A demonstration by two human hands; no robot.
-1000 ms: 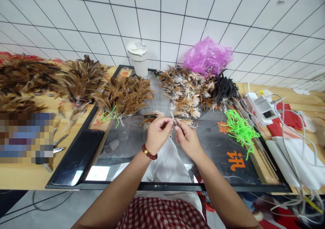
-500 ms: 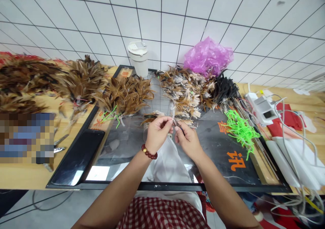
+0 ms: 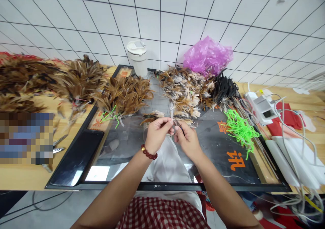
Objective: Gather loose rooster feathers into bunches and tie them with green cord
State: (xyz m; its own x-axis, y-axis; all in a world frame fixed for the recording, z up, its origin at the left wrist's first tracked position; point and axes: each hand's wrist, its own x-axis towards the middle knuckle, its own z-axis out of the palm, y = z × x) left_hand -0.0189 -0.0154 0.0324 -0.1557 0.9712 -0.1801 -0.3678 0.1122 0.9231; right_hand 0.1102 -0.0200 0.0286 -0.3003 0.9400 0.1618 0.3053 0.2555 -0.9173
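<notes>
Over the middle of the glass-topped board (image 3: 210, 164), my left hand (image 3: 158, 132) and my right hand (image 3: 186, 137) meet at the fingertips. Both are closed in a pinch. A thin white strip (image 3: 172, 115) sticks up from the fingertips of my left hand. My right thumb and forefinger grip a small, thin dark piece (image 3: 179, 124), mostly hidden by the fingers. Just beyond the fingertips lie pale and brown feathers (image 3: 186, 112), part of a larger feather heap (image 3: 188, 87).
Left of centre lie brown feather bundles (image 3: 129, 92) and a black phone (image 3: 77, 158). A white lidded cup (image 3: 138, 58) and a purple plastic bag (image 3: 208, 56) stand by the tiled wall. Green strings (image 3: 241, 129), a white device (image 3: 262, 109) and cables are on the right.
Both hands stay together in nearly the same place, with only slight finger movement. The view has shifted very slightly.
</notes>
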